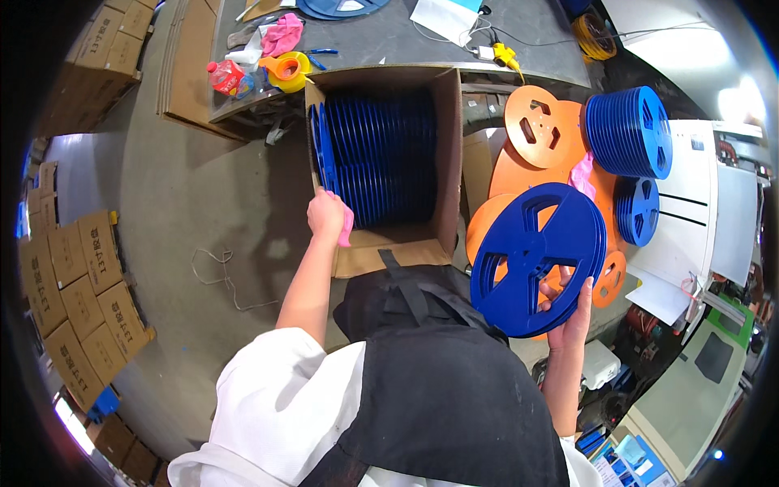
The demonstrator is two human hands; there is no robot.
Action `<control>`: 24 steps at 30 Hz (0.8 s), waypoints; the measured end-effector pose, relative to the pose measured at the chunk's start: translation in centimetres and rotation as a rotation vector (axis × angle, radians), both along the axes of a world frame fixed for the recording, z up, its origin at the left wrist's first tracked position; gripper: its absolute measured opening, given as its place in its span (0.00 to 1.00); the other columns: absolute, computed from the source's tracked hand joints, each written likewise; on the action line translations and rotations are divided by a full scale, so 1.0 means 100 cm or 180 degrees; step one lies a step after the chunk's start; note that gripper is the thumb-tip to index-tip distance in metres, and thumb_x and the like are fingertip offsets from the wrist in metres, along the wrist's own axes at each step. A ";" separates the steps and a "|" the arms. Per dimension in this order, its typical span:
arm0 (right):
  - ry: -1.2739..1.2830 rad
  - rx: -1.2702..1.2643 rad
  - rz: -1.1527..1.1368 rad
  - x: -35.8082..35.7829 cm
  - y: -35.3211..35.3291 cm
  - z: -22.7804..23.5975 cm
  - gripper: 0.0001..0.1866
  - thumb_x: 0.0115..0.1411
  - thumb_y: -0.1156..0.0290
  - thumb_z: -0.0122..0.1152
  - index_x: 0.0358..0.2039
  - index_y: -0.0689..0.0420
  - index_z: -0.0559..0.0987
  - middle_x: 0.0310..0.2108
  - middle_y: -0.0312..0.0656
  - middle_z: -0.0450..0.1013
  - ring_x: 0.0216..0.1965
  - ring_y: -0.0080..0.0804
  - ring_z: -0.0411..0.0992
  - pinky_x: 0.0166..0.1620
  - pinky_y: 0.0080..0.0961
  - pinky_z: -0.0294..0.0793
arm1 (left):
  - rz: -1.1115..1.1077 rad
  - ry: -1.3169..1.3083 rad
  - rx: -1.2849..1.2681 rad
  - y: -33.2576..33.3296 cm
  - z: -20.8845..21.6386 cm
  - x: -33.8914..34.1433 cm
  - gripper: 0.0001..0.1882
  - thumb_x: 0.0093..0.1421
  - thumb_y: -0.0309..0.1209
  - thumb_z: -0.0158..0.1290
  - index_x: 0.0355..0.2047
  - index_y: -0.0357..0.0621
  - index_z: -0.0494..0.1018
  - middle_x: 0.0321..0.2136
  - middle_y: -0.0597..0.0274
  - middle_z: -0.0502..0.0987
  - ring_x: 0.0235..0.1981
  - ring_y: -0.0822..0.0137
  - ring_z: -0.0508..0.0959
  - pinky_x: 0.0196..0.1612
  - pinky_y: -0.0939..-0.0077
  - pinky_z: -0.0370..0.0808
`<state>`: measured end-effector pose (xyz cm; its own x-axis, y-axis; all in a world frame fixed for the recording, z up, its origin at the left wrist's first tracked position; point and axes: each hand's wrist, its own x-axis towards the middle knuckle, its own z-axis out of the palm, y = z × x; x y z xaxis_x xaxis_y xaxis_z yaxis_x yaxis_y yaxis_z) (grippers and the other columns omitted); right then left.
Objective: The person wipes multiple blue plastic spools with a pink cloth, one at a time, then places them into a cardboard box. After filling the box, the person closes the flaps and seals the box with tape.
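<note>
While the right hand [566, 307] grips a small stack of blue reel discs [531, 253] to the right of the open carton [389, 258], the left hand [326, 214] is at the carton's near left edge, closed around a pink cloth [347, 227]. Right grip: partly curled, not a full fist; fingertips show through one cutout of the discs, another finger lies along the outer rim. Discs are tilted, face up toward the camera, clear of the carton. Left grip: fingers bunched, cloth sticking out on the carton side; finger detail too small to tell. Can't tell if the left hand also touches the carton wall or the leaning blue disc [325, 146] just inside the carton's left wall. Packed blue discs [381, 154] stand on edge in rows inside the carton.

Right of the carton: a slotted orange disc [560, 122], a large blue reel stack [621, 130] beyond it, a smaller blue reel stack [638, 211] nearer, plus another pink cloth [583, 174] between. Beyond the carton: grey table [389, 36]. Past the carton's far left corner: yellow container [294, 81], red-labelled bottle [230, 79]. Left of the carton, well apart: stacked brown boxes [85, 296], and string [230, 282] on the floor.
</note>
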<state>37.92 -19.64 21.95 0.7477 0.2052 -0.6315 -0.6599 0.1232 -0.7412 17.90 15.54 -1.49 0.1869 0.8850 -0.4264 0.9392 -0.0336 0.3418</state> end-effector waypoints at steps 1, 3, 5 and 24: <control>-0.0016 0.0014 -0.0020 -0.001 -0.002 -0.001 0.26 0.68 0.46 0.45 0.40 0.60 0.72 0.58 0.44 0.65 0.34 0.38 0.79 0.24 0.21 0.75 | -0.0052 -0.0046 0.0021 0.004 -0.008 0.002 0.16 0.63 0.37 0.45 0.40 0.36 0.72 0.33 0.41 0.79 0.38 0.41 0.79 0.42 0.50 0.75; -0.0054 0.0020 0.0027 -0.003 -0.004 -0.002 0.26 0.68 0.46 0.45 0.41 0.60 0.72 0.58 0.44 0.65 0.34 0.38 0.79 0.24 0.21 0.76 | 0.0037 -0.0163 0.0106 0.012 -0.034 -0.002 0.16 0.63 0.39 0.46 0.38 0.37 0.73 0.32 0.41 0.79 0.38 0.41 0.79 0.42 0.50 0.75; -0.0140 0.0006 0.0086 -0.003 -0.007 -0.003 0.26 0.68 0.45 0.45 0.41 0.60 0.72 0.59 0.45 0.65 0.34 0.37 0.79 0.24 0.21 0.76 | -0.0045 -0.0200 0.0064 0.018 -0.048 -0.001 0.16 0.63 0.39 0.47 0.38 0.37 0.73 0.32 0.41 0.79 0.38 0.41 0.79 0.42 0.50 0.75; -0.0164 0.1525 -0.0033 0.005 -0.001 -0.004 0.26 0.67 0.43 0.44 0.38 0.58 0.70 0.64 0.53 0.57 0.18 0.22 0.62 0.21 0.18 0.61 | 0.0025 -0.3305 -0.1059 -0.056 0.119 0.071 0.19 0.59 0.23 0.52 0.52 0.41 0.73 0.53 0.57 0.75 0.55 0.58 0.74 0.58 0.67 0.67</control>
<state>38.39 -19.71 21.60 0.7790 0.4564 -0.4300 -0.6208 0.4651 -0.6311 24.97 9.94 10.37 0.5890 0.7573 -0.2821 0.1869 0.2120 0.9592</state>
